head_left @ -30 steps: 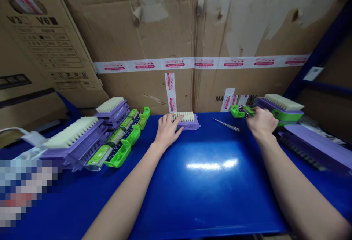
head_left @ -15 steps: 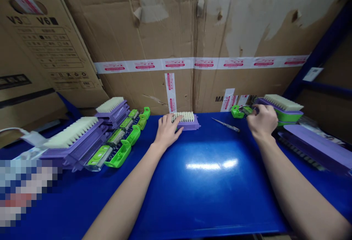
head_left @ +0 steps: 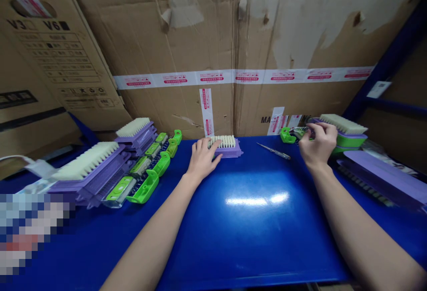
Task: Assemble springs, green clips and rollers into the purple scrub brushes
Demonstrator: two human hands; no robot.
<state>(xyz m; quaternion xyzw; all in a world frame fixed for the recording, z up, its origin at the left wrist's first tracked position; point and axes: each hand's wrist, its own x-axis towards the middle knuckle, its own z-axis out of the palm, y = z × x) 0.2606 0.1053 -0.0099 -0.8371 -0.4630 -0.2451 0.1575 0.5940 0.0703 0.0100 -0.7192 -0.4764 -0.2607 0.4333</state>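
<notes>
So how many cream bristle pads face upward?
4: front-left pad, back-left pad, middle pad under the left hand, right pad beside the right hand. More may be hidden.

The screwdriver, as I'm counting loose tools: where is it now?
In the head view, the screwdriver lies right of centre on the blue table, between the purple brush under the left hand and the right hand.
</notes>
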